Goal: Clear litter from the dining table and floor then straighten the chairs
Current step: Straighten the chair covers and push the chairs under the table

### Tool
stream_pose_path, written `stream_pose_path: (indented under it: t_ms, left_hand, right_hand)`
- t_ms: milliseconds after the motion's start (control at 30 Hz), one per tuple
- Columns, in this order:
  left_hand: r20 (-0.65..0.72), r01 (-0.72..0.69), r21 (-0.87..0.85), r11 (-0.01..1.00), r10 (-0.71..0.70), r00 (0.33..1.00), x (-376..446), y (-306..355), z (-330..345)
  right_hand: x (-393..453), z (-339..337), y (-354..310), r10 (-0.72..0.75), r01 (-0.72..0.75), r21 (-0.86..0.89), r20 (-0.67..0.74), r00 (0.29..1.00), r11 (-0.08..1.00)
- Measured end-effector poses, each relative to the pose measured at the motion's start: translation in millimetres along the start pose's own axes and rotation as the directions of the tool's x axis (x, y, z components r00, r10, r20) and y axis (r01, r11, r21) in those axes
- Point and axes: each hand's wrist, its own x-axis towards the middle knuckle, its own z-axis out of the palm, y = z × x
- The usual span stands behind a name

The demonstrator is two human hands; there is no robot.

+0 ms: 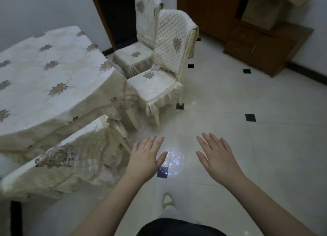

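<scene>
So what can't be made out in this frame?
- Head view: the dining table runs off the left edge, so litter there is unseen.
- Floor under it: hidden by the tablecloth.
- Nearest chair: blurred.
- Cardboard box: contents too dark.

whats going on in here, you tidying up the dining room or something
A person stands beside the cloth-covered dining table, both arms stretched forward over the tiled floor. The left hand and right hand are open, fingers straight, holding nothing. No litter shows on the visible tabletop or floor. One chair is close at the left; two more chairs stand along the table's side, angled rather than tucked in.
</scene>
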Motion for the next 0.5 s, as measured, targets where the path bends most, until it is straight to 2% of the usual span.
stream_pose_path:
  t_ms: [100,333,500]
  left_hand:
    - [0.045,-0.015,0.002,1.000,0.015,0.999,28,-1,11]
    - [-0.023,-0.037,-0.048,0.998,0.036,0.999,125,-14,26]
    - [-0.023,-0.158,-0.039,0.987,0.157,0.987,197,-10,23]
  right_hand:
    - [28,4,7,0.017,-0.017,-0.008,0.028,0.999,1.000]
    - [105,2,26,0.077,-0.071,-0.098,0.053,0.996,0.993]
    - [150,-9,48,0.160,-0.160,-0.121,-0.013,0.987,0.980]
